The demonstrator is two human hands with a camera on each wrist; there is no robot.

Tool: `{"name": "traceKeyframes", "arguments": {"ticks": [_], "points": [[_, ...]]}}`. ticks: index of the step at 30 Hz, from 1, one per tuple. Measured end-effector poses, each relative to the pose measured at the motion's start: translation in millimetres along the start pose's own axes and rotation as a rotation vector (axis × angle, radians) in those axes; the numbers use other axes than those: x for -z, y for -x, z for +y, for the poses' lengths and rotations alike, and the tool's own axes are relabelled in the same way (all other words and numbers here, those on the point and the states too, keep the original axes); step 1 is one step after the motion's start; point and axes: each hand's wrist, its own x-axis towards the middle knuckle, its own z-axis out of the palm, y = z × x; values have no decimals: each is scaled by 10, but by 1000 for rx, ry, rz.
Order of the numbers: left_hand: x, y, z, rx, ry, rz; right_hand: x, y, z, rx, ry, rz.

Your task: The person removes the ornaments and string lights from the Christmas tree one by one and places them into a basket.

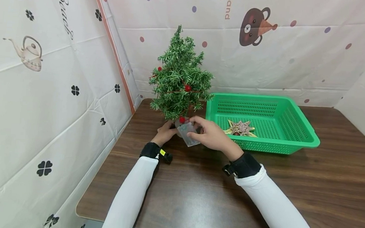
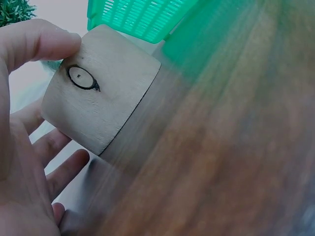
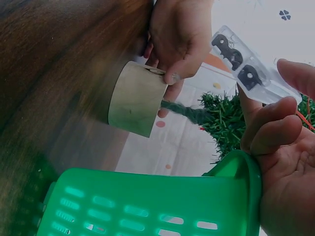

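On the far left, a white wall sheet (image 1: 48, 126) with printed teapot and clover pictures hangs beyond the fingers of the left hand (image 1: 165, 133). That hand holds the tree's wooden base (image 2: 106, 88), the thumb on its top edge and the fingers behind it; in the left wrist view those fingers are spread apart from each other. The round base stands on the brown table (image 1: 190, 194), and a dark oval mark shows on its side, just beside the left thumb. Above both hands' fingers rises the small green tree (image 1: 180, 68), its long axis upright and its tip pointing up; red balls (image 1: 188, 88) sit among the branches. Just right of the left fingers and in front of the tree's foot is a clear plastic box (image 1: 189, 134), clamped between the thumb and fingers of the right hand (image 1: 212, 135). Its long axis slants in the head view from upper left, by the tree's foot, to lower right, the lower end pointing toward the person. In the right wrist view the box sticks out beyond the right fingertips, with dark shapes inside it, and a red wire (image 3: 306, 119) shows near those fingers. Just right of the right fingers, behind the wrist, stands a green basket (image 1: 311, 139) with slotted walls. Star ornaments (image 1: 241, 128), pink and gold, lie inside it, at the side nearest the right hand.
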Motion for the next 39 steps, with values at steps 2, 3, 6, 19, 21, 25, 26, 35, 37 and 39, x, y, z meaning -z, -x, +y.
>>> {"name": "traceKeyframes", "arguments": {"ticks": [2,3,6,19,21,25,26,35,37,39], "points": [[1,8,11,2,-1,5,0,-2,0,3,-3,1],[1,11,14,5,-2,7,0,-4,4,5,-4,-1],[1,15,22,6,-7,8,1,-2,4,3,-10,-1],[-2,-8,-1,8,-12,8,8,11,-13,-16,0,5],[0,-2,-1,13,-9,5,7,13,-12,-13,5,3],[9,12,8,6,-4,0,2,11,2,3,-2,-7],[10,13,9,3,-6,-1,1,10,8,6,-3,-8],[-6,-5,-3,4,-7,5,4,3,33,32,-43,-22],[-6,-3,4,4,-3,6,8,4,36,37,-82,-35],[-8,0,8,1,-5,4,17,6,32,43,-123,-49]]}}
